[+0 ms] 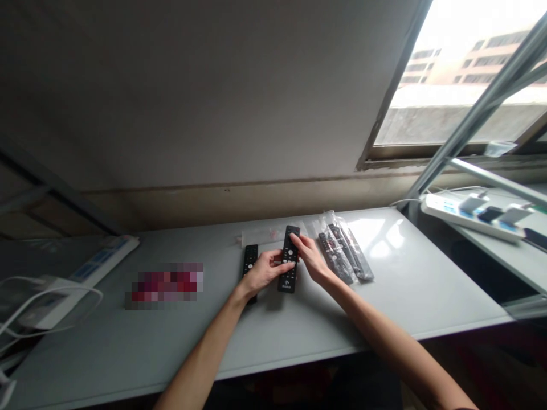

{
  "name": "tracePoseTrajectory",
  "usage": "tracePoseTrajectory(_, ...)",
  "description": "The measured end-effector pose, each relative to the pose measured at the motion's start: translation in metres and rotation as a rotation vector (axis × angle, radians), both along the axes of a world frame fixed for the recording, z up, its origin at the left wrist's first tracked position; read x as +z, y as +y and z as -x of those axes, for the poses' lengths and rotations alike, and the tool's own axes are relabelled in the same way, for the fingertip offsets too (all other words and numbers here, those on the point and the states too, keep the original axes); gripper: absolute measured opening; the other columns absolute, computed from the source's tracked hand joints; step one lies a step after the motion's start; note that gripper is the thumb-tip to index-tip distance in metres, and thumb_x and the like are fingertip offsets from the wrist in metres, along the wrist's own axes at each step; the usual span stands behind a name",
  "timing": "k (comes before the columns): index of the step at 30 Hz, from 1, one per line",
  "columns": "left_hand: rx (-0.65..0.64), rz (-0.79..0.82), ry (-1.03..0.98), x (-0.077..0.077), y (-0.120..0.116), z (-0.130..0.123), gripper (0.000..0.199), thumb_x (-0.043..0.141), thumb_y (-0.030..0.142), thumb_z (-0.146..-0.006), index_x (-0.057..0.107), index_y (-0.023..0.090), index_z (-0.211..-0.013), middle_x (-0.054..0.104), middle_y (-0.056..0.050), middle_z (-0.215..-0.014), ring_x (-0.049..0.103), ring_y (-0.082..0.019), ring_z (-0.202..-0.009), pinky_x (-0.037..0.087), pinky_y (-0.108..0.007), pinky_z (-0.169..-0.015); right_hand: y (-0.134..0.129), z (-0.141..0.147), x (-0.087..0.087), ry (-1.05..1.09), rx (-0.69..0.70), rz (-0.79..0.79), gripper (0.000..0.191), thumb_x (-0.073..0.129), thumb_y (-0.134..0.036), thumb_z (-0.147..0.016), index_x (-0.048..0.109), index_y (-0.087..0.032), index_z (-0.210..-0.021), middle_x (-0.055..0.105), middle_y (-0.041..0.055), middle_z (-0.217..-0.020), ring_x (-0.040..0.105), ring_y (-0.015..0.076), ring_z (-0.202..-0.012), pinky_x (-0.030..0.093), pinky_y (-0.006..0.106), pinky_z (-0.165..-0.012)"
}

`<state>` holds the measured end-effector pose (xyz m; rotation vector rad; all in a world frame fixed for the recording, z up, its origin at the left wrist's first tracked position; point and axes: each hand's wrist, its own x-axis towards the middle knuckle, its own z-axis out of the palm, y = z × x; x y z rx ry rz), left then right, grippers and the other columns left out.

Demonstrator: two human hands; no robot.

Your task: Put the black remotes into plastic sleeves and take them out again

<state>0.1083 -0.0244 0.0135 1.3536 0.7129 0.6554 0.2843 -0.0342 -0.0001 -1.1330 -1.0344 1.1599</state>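
A black remote control (288,255) is held upright over the grey table, its button side facing me. My left hand (265,270) grips its left side, with the thumb across the lower buttons. My right hand (311,256) holds its upper right side, the thumb near the top. A second black remote (250,257) lies on the table, partly hidden behind my left hand and wrist. Several remotes in clear plastic wrap (342,250) lie to the right of my right hand. Behind the held remote lies a flat clear plastic bag (260,236).
The grey table (171,341) meets the wall at the back. A blurred reddish item (164,286) lies on its left part. White power strips with plugs sit at the far left (85,279) and far right (470,216). Metal frame bars (478,119) rise beside the window.
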Motion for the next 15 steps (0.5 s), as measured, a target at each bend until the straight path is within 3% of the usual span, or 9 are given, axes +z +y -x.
tracePoseTrajectory(2, 0.103, -0.143, 0.123, -0.002, 0.0, 0.0, 0.049, 0.07, 0.064, -0.093, 0.076, 0.015, -0.089, 0.077, -0.007, -0.082, 0.069, -0.02, -0.071, 0.051, -0.028, -0.066, -0.001, -0.001, 0.0, 0.052, 0.019, 0.116, 0.058, 0.072, -0.077, -0.081, 0.053, -0.022, -0.08, 0.043, -0.0076, -0.064, 0.038, 0.0101, -0.055, 0.03, 0.024, -0.05)
tracePoseTrajectory(4, 0.337, -0.362, 0.327, -0.005, 0.004, 0.006, 0.058, 0.051, 0.062, -0.104, 0.07, 0.018, -0.072, 0.069, -0.005, -0.065, 0.063, -0.018, -0.061, 0.045, -0.029, -0.063, 0.0, -0.002, 0.001, 0.056, 0.06, 0.205, 0.061, 0.072, -0.08, -0.077, 0.052, -0.023, -0.082, 0.042, -0.0085, -0.062, 0.037, 0.0094, -0.052, 0.027, 0.023, -0.048)
tracePoseTrajectory(6, 0.553, -0.629, 0.571, -0.008, 0.012, 0.016, 0.056, 0.046, 0.051, -0.108, 0.064, 0.02, -0.064, 0.064, -0.005, -0.06, 0.059, -0.018, -0.059, 0.041, -0.031, -0.065, 0.001, -0.002, 0.0, 0.026, 0.128, 0.245, 0.062, 0.075, -0.08, -0.075, 0.053, -0.022, -0.079, 0.042, -0.0085, -0.061, 0.036, 0.0086, -0.051, 0.024, 0.023, -0.047)
tracePoseTrajectory(7, 0.59, -0.748, 0.677, -0.01, 0.016, 0.021, 0.053, 0.048, 0.046, -0.107, 0.063, 0.021, -0.063, 0.065, -0.005, -0.063, 0.059, -0.019, -0.061, 0.039, -0.032, -0.066, 0.002, -0.001, -0.001, 0.008, 0.16, 0.249, 0.062, 0.077, -0.079, -0.074, 0.053, -0.022, -0.078, 0.042, -0.0085, -0.06, 0.035, 0.0082, -0.05, 0.023, 0.023, -0.047)
tracePoseTrajectory(12, 0.313, -1.029, 0.818, -0.017, 0.03, 0.032, 0.037, 0.059, 0.026, -0.104, 0.061, 0.022, -0.067, 0.067, -0.005, -0.075, 0.061, -0.023, -0.085, 0.044, -0.033, -0.079, 0.002, 0.005, -0.011, -0.19, 0.235, 0.139, 0.059, 0.07, -0.077, -0.083, 0.056, -0.02, -0.077, 0.044, -0.007, -0.057, 0.036, 0.009, -0.049, 0.024, 0.024, -0.046)
tracePoseTrajectory(15, 0.214, -1.072, 0.826, -0.018, 0.028, 0.029, 0.028, 0.06, 0.02, -0.103, 0.063, 0.021, -0.075, 0.069, -0.006, -0.084, 0.06, -0.024, -0.095, 0.047, -0.035, -0.088, 0.0, 0.005, -0.016, -0.288, 0.205, 0.132, 0.052, 0.067, -0.07, -0.088, 0.061, -0.02, -0.1, 0.053, -0.0066, -0.057, 0.043, 0.0112, -0.044, 0.028, 0.024, -0.041)
